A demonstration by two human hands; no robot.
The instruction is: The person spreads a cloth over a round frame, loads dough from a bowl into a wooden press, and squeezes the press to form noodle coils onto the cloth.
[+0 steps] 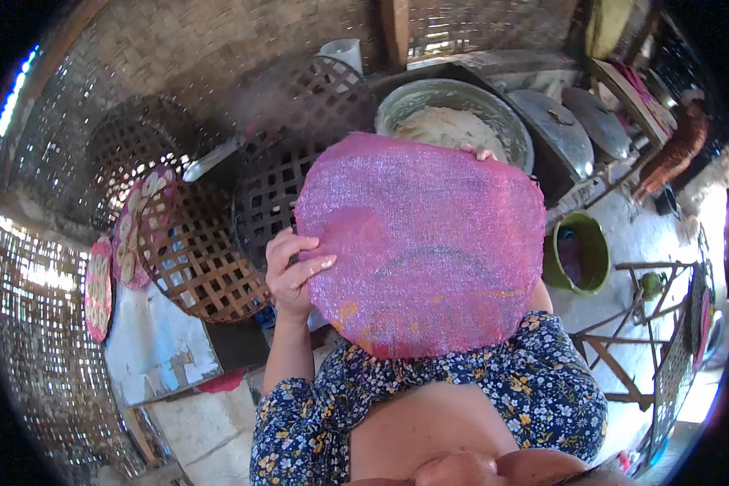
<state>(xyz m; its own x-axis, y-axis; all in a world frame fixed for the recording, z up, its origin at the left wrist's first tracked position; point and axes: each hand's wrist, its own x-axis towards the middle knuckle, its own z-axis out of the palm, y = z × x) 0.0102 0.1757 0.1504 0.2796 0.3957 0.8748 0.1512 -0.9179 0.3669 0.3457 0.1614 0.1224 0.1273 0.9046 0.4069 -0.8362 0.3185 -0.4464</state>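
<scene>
A large, roughly round pink woven sheet (429, 235) is held up in front of my chest, with faded yellow patches and a dark curved mark on its face. My left hand (294, 271) is closed on its left edge, fingers on the near face. Over the top edge show the fingertips of my right hand (479, 152); the rest of that hand is hidden behind the sheet. Just beyond it stands a big metal basin (385, 109) holding a pale, doughy mass (449, 125), partly covered from view by the sheet.
Open-weave bamboo baskets (206, 255) stand to the left, beside pink sheets bearing pale rounds (99, 292). Metal lids (551, 121) lie at the back right. A green bucket (595, 255) and a wooden rack (616, 368) stand on the right. A white container (343, 53) is behind.
</scene>
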